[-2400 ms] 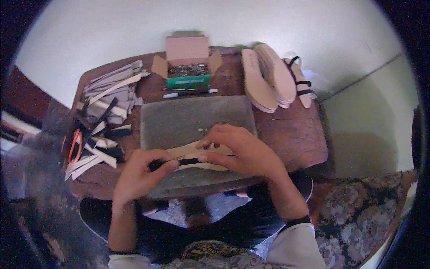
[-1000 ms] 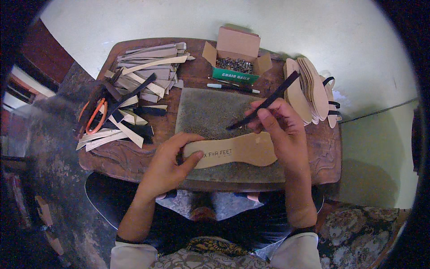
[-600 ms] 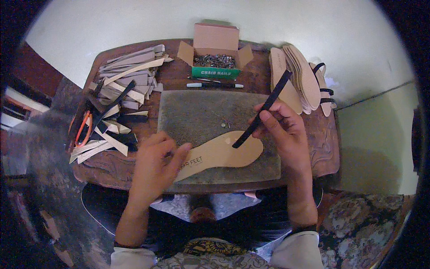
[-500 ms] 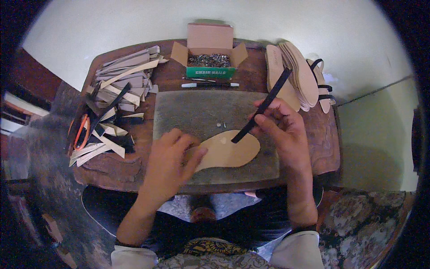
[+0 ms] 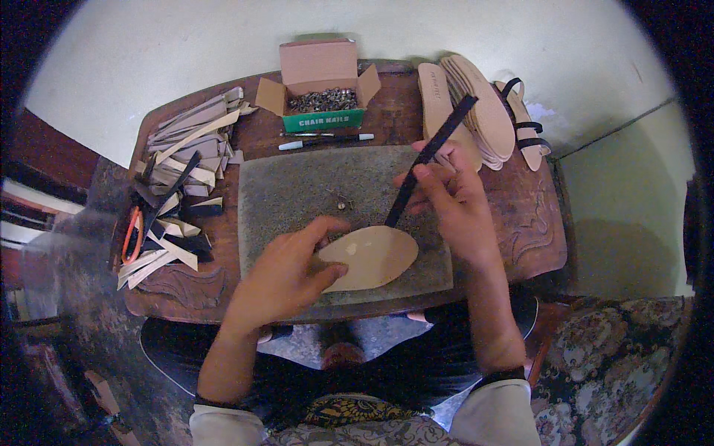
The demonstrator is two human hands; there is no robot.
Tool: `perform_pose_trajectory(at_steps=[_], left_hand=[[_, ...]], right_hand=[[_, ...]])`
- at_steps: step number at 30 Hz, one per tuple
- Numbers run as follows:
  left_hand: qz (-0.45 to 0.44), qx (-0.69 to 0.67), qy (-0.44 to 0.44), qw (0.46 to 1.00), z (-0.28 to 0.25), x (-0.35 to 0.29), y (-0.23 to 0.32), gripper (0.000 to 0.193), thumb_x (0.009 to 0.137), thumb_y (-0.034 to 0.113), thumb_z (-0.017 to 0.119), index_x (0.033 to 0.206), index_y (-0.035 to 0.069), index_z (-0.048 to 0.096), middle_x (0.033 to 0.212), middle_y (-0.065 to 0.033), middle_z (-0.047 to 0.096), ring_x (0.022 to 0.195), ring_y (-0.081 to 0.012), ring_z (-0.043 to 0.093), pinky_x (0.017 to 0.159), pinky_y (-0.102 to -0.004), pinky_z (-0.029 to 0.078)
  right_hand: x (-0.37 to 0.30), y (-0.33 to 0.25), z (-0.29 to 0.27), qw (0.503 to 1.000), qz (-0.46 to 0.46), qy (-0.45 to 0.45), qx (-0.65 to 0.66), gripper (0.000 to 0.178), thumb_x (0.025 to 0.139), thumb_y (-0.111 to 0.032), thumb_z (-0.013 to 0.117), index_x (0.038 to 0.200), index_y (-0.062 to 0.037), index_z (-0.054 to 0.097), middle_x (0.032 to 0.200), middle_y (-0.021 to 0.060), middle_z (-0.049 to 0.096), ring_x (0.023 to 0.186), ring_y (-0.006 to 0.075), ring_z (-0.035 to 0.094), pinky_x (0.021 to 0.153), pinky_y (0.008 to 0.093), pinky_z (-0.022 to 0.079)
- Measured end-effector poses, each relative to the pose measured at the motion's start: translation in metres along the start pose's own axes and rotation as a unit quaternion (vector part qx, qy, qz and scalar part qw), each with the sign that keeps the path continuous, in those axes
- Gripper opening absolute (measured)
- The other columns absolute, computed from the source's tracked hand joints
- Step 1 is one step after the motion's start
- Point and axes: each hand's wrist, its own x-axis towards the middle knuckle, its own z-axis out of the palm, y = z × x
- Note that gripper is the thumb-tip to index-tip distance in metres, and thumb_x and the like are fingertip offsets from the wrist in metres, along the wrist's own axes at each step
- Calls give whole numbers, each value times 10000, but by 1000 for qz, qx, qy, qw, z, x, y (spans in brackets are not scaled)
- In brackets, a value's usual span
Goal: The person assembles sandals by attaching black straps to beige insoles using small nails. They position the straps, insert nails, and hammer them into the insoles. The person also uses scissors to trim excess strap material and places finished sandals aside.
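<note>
My left hand (image 5: 286, 275) grips the left part of a tan shoe insole (image 5: 379, 256), thumb on top and fingers around its far edge. A pale spot shows on the insole's upper face. Between the thumb and fingers of my right hand (image 5: 457, 197) is a black strap (image 5: 439, 145), held slanting up to the right. The strap's lower end meets the insole's far edge; whether it passes beneath is hidden. A few small nails (image 5: 341, 204) lie just beyond the insole on a dark grey mat (image 5: 282, 182).
An open box of nails (image 5: 321, 119) stands at the back, a marker pen (image 5: 327, 141) before it. Stacked insoles (image 5: 480, 111) and a black-strapped sandal (image 5: 529, 134) sit at back right. Leather offcuts (image 5: 193, 134) and orange-handled scissors (image 5: 132, 236) lie at left.
The strap's lower end has gone from over the insole's upper face to its far edge. My left hand has closed on the insole. The whole view has shifted slightly.
</note>
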Motion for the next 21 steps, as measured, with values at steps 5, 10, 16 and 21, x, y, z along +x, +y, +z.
perform_pose_trajectory(at_steps=[5, 10, 16, 21], left_hand=[[-12, -28, -70, 997, -16, -2, -2, 258, 833, 151, 679, 1048, 19, 628, 868, -177, 669, 782, -353, 662, 695, -411, 505], [-23, -17, -93, 995, -19, 0, -3, 205, 844, 177, 665, 963, 12, 644, 781, -183, 652, 738, -338, 659, 664, -403, 493], [-40, -18, -115, 992, -23, 8, -5, 240, 826, 145, 647, 1019, 2, 639, 867, -191, 666, 803, -318, 669, 706, -392, 503], [-35, -70, -136, 988, -16, 15, -10, 366, 793, 108, 635, 1135, -19, 610, 946, -211, 671, 835, -293, 671, 759, -371, 514]], right_hand=[[1, 14, 11, 999, -40, -23, 23, 379, 922, 19, 559, 1263, -91, 437, 1018, 96, 657, 990, 176, 636, 765, 286, 527], [0, 20, 23, 997, -21, -72, -13, 423, 915, -5, 583, 1301, -83, 429, 1036, 98, 665, 972, 150, 631, 758, 262, 509], [-1, 18, 26, 993, 37, -109, -13, 413, 927, -50, 583, 1313, -78, 438, 1034, 91, 664, 903, 122, 618, 702, 250, 501], [0, 28, 28, 991, 49, -123, -11, 388, 937, -58, 564, 1304, -83, 443, 1002, 69, 666, 866, 106, 609, 673, 247, 498]])
